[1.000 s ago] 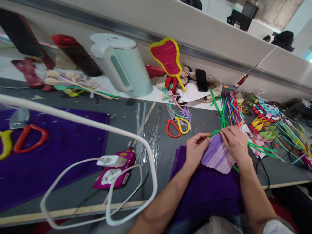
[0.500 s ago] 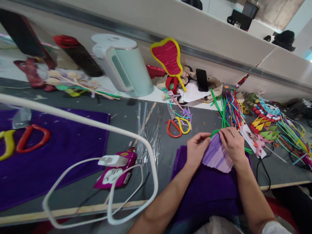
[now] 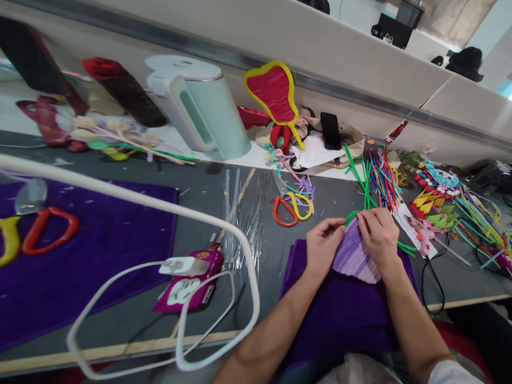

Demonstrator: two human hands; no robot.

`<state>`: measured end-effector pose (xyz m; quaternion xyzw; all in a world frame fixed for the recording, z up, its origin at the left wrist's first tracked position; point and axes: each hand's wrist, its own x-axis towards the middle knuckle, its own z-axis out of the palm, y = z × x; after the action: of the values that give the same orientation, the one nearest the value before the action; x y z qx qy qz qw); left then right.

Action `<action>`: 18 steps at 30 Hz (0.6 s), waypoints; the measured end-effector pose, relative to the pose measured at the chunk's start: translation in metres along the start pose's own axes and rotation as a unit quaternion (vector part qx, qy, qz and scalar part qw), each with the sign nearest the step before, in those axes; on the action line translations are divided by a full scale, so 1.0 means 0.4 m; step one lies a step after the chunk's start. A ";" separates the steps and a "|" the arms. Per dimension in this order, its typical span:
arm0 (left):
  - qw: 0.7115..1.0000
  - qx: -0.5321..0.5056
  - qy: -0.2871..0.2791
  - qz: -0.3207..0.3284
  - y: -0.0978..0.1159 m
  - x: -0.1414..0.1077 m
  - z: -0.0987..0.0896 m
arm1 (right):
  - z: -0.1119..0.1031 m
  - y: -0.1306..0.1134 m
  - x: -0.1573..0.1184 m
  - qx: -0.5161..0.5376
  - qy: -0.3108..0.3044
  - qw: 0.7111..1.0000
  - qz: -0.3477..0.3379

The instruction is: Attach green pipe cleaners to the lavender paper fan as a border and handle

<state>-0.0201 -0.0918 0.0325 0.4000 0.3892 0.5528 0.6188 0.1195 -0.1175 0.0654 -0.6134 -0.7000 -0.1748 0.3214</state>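
Note:
A striped lilac piece (image 3: 355, 253), fan-like in outline, is between my hands above a folded purple cloth (image 3: 340, 314). Along its top edge runs a green pipe cleaner (image 3: 352, 216). My left hand (image 3: 325, 242) pinches the green pipe cleaner at the piece's upper left corner. My right hand (image 3: 380, 234) is closed on the top right of the piece, with its fingertips at the green strip. Beyond my hands lie scissors (image 3: 285, 212) with one red and one yellow handle loop, beside short purple cuttings (image 3: 307, 188).
Bundled pipe cleaners (image 3: 384, 178) lie past my right hand, near a pink glue gun (image 3: 424, 237) with a black cord. A white looped tube (image 3: 252, 277) crosses the left foreground. A kettle (image 3: 216, 114) and a red-yellow paddle shape (image 3: 274, 93) stand behind.
My right hand has shifted very slightly left along the top edge. More of the green ends to its right now show. My left hand keeps its grip.

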 end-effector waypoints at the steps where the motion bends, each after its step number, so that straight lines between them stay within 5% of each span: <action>1: 1.000 -0.001 0.002 0.000 0.000 0.001 0.000 | -0.002 0.000 0.002 -0.006 -0.008 1.000 -0.004; 18: 1.000 0.014 0.000 0.018 -0.014 0.005 -0.008 | -0.003 -0.026 0.002 0.004 -0.024 0.998 0.051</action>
<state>-0.0208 -0.0901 0.0261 0.4155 0.3894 0.5580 0.6036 0.1098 -0.1195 0.0684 -0.6509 -0.6759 -0.1408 0.3157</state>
